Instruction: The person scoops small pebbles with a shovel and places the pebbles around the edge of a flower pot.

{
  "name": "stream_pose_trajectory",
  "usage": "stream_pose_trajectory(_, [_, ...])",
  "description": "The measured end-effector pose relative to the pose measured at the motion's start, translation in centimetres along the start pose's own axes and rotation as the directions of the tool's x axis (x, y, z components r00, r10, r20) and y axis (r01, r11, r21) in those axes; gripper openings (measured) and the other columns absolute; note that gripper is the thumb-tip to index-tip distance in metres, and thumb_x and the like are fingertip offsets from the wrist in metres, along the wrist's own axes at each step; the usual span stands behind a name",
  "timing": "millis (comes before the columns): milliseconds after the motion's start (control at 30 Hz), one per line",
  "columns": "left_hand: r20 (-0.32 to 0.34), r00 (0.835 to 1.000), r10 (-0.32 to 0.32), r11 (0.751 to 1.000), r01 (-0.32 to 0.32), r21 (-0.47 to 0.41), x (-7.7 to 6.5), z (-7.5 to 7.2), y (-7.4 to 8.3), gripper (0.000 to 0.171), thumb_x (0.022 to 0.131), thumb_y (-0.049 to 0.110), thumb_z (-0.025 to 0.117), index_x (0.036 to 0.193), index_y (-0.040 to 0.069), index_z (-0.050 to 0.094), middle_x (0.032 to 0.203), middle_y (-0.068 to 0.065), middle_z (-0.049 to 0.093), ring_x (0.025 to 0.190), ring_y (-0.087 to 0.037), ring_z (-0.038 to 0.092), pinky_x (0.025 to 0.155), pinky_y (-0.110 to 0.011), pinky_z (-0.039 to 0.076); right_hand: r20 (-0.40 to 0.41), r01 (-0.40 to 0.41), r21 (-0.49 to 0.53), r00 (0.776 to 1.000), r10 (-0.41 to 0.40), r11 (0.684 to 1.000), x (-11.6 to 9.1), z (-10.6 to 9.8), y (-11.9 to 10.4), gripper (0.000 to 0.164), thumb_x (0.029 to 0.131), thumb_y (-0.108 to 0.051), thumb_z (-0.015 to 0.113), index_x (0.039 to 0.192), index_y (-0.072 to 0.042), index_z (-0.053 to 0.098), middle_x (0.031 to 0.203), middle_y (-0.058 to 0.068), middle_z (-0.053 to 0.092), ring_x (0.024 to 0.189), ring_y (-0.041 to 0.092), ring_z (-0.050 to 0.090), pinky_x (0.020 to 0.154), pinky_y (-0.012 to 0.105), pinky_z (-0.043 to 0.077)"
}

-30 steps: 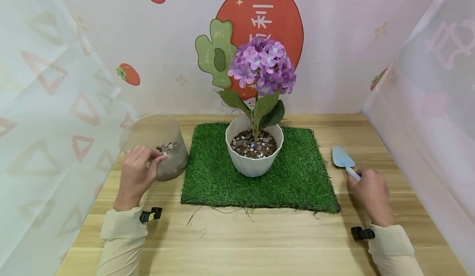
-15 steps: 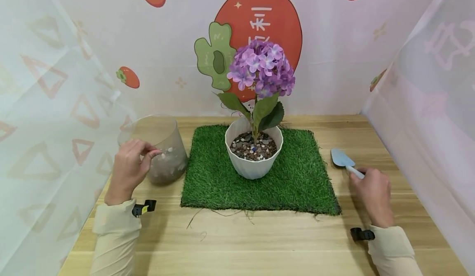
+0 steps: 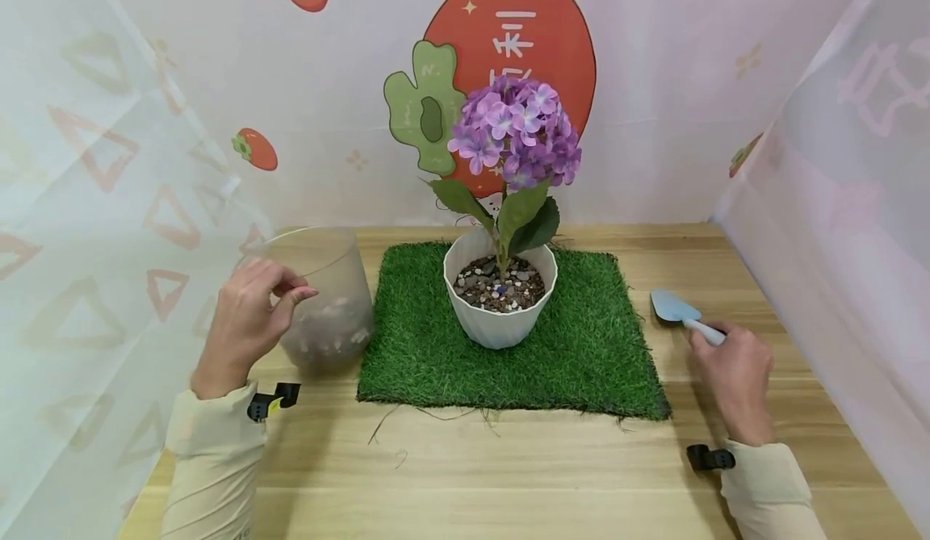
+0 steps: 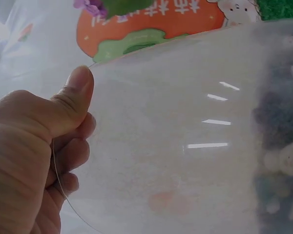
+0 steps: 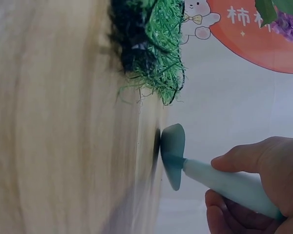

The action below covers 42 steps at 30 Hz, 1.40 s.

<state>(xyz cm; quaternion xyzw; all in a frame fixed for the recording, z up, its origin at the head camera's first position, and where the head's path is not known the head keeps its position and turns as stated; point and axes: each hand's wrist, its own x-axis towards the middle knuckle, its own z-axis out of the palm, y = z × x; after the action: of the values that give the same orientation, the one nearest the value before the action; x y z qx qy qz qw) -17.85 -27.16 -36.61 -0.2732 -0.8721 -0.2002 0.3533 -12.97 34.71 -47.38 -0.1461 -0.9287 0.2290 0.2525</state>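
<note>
A clear, frosted-looking container (image 3: 320, 253) stands left of the grass mat, with pale and dark pebbles (image 3: 334, 326) in its lower part. My left hand (image 3: 250, 314) pinches its rim between thumb and fingers; the left wrist view has the thumb (image 4: 80, 83) at the edge of the clear wall. On the right, my right hand (image 3: 734, 370) grips the pale handle of a small blue-green trowel (image 3: 674, 306). Its blade is near the tabletop in the right wrist view, with the thumb along the handle (image 5: 224, 183).
A white pot (image 3: 497, 326) with purple hydrangea flowers (image 3: 519, 132) stands on a green artificial grass mat (image 3: 414, 362). Soil and small stones fill the pot. The wooden table (image 3: 508, 475) has stray fibres in front of the mat. Printed curtains surround the back and sides.
My left hand has moved left and slightly up. The container's lower part has shifted toward the front, and its pebbles now appear lower. The right hand and trowel have shifted slightly right.
</note>
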Motion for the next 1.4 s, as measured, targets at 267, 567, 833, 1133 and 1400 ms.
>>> stream_pose_trajectory(267, [-0.025,0.997,0.078,0.994,-0.080,-0.073,0.7,-1.1,2.3,0.025,0.063,0.004,0.085,0.081,0.006,0.068,0.073,-0.002,0.066,0.069,-0.015,0.054,0.065,-0.021,0.034,-0.020,-0.012,0.006,1.000,0.012,1.000,0.0,0.0,-0.3,0.023,0.082,-0.015,0.068,0.095,0.002,0.075,0.084,0.027,0.072,0.064,0.041,0.066,0.054,0.047,0.047])
stream_pose_trajectory(567, [-0.052,0.975,0.215,0.965,-0.221,-0.141,1.3,-1.4,5.0,0.018,0.081,0.022,0.077,0.079,0.006,0.068,0.074,0.001,0.065,0.067,-0.013,0.055,0.064,-0.020,0.035,-0.022,-0.015,0.010,1.000,0.015,1.000,-0.1,0.0,-0.2,0.024,0.082,-0.016,0.070,0.096,0.002,0.074,0.088,0.029,0.072,0.070,0.045,0.066,0.067,0.057,0.047])
stream_pose_trajectory(833, [-0.135,0.948,0.289,0.930,-0.312,-0.197,0.5,-0.6,7.4,0.031,0.091,0.032,0.066,0.077,0.004,0.069,0.072,-0.001,0.064,0.064,-0.013,0.052,0.061,-0.021,0.037,0.064,-0.034,-0.002,0.997,0.035,0.999,-0.3,-0.2,-0.3,0.026,0.083,-0.020,0.069,0.101,0.000,0.074,0.092,0.027,0.072,0.065,0.035,0.066,0.050,0.031,0.046])
stream_pose_trajectory(1133, [-0.252,0.897,0.363,0.881,-0.419,-0.219,-0.8,0.7,10.5,0.029,0.089,0.026,0.067,0.073,0.002,0.068,0.068,-0.002,0.061,0.061,-0.012,0.046,0.057,-0.017,0.035,0.009,0.011,0.009,1.000,-0.012,1.000,-0.3,0.3,-0.5,0.023,0.082,-0.017,0.069,0.096,0.000,0.075,0.086,0.025,0.073,0.065,0.038,0.067,0.054,0.041,0.048])
stream_pose_trajectory(1400, [-0.311,0.846,0.434,0.859,-0.492,-0.140,-2.0,2.2,12.3,0.027,0.089,0.021,0.068,0.072,0.000,0.069,0.069,-0.004,0.062,0.062,-0.017,0.050,0.057,-0.022,0.038,0.011,0.027,0.001,1.000,-0.027,1.000,-0.2,0.3,-0.9,0.023,0.082,-0.017,0.068,0.095,0.001,0.075,0.086,0.027,0.072,0.061,0.037,0.065,0.052,0.040,0.045])
